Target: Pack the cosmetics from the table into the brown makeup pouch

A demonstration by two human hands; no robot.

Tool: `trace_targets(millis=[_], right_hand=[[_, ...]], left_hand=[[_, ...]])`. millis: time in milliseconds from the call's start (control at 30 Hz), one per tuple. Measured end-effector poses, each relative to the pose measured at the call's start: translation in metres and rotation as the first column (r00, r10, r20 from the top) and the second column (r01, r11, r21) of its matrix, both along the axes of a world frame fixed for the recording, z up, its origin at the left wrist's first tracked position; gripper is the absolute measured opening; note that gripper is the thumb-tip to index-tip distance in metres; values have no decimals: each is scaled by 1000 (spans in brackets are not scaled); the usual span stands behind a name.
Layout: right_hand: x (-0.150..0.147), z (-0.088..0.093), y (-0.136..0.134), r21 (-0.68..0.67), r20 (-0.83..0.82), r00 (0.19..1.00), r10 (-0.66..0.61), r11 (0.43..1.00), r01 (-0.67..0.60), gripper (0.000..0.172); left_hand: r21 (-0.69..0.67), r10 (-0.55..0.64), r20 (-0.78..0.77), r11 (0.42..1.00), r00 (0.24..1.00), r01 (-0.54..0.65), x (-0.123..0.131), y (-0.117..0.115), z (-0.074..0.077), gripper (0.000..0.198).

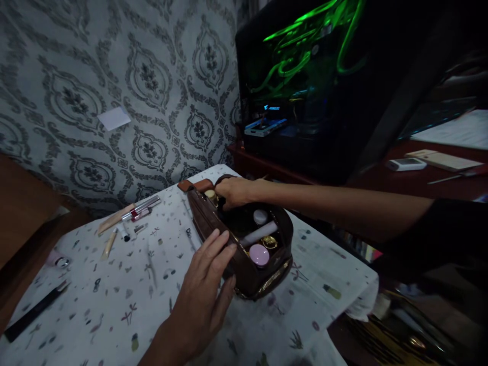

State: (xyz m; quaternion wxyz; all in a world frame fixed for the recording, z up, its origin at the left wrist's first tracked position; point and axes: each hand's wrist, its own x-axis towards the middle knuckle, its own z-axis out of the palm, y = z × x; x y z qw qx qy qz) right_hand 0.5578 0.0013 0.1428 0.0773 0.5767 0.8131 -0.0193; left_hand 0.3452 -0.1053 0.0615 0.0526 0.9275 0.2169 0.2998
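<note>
A brown zippered cosmetic bag (209, 223) lies unzipped on the patterned tablecloth (160, 305). My left hand (202, 295) rests against its near left side, fingers stretched out and the thumb apart. At the bag's far end, my right hand (236, 192) reaches inside with its fingers curled down; the fingertips and anything in them are hidden. Beside those fingers is a gold-coloured cap (210, 195). The near half of the bag holds a pink round lid (259, 255), a gold ornate round piece (270, 242), a pale tube (260, 234) and a greyish round cap (261, 217).
Lip gloss tubes (142, 207) and other small cosmetics lie left of the bag. A black flat case (36, 311) and a pink bottle (59, 259) are near the left edge. A computer case (305, 127) with green lighting stands behind, right, on a dark red desk (438, 178).
</note>
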Motion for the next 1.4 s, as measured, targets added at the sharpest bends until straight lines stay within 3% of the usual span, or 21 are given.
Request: trace_targets(millis=[267,600,733,967,1200,1400], right_hand=[[4,1,-3,3,2,999,35,999,-35,40],[9,-1,6,4,-90,994,55,998,-55,26],[10,-5,10,-15,-96,994,61,998,-63,34],[11,-8,10,36,-122,988,90,996,-86,29],[20,6,-28,303,-317,916,246,941,-148,20],[50,-16,-70,337,-450,823,347,919,-204,25]], left_hand=[[-3,-2,-2,1000,1000,2,-1,0,-1,48],[22,-2,-19,1000,1000,2,0,2,1,48],[24,-6,-16,1000,1000,7,0,2,1,48],[25,-23,0,999,1000,23,-1,1,0,49],[62,-33,21,998,999,31,0,3,0,48],[67,-63,44,996,997,60,-5,6,-2,52]])
